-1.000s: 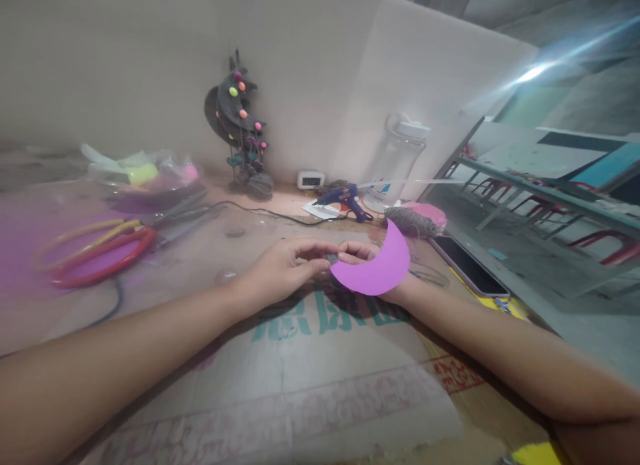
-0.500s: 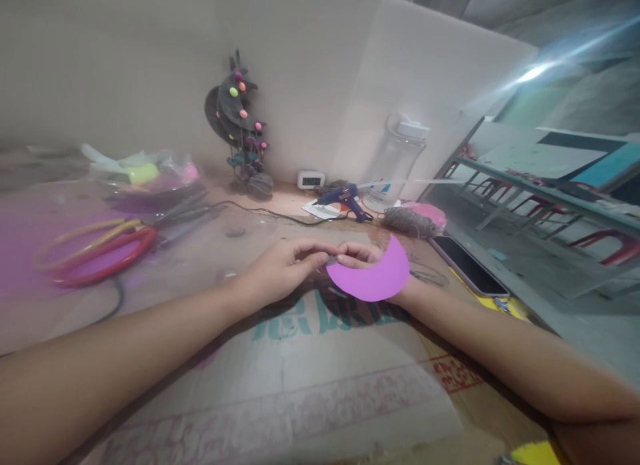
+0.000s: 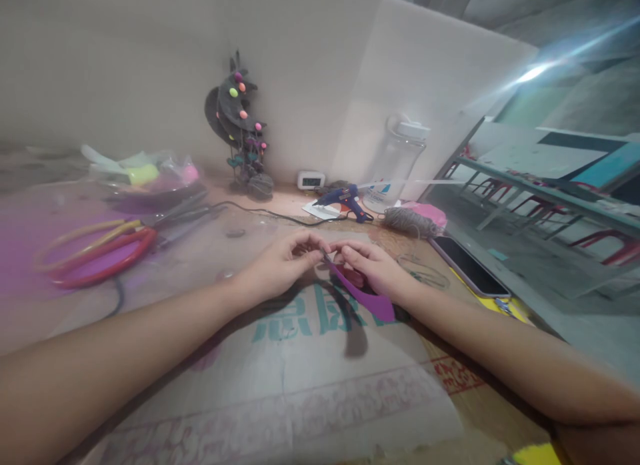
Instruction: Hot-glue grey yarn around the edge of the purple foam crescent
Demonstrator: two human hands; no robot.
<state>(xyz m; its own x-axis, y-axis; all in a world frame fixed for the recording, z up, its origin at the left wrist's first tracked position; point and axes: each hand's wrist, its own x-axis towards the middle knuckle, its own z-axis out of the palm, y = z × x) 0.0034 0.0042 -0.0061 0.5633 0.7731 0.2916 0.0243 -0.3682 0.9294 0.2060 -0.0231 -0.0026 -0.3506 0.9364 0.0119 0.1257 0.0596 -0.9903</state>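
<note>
A purple crescent cutout (image 3: 367,299) hangs on edge between my hands, just above the sheeted table. My left hand (image 3: 277,268) pinches its upper tip between thumb and fingertips, where a small dark grey bit shows. Close against that tip, my right hand (image 3: 377,268) has its thumb and curled fingers drawn together. Whatever it holds there is too small to make out. The crescent's lower end reaches down in front of my right wrist, and a shadow falls on the sheet below.
Red-and-yellow-handled scissors (image 3: 107,251) lie left. Behind my hands are a blue glue gun (image 3: 345,199) with its cord, a small clock (image 3: 311,180), a clear bottle (image 3: 397,161) and grey yarn (image 3: 407,221). A decorated grey moon (image 3: 235,105) leans on the wall; a phone (image 3: 470,265) lies right.
The crescent has turned from face-on to nearly edge-on, and its free end has swung down. My right hand has rolled so its back and thumb show. My left hand stays at the tip.
</note>
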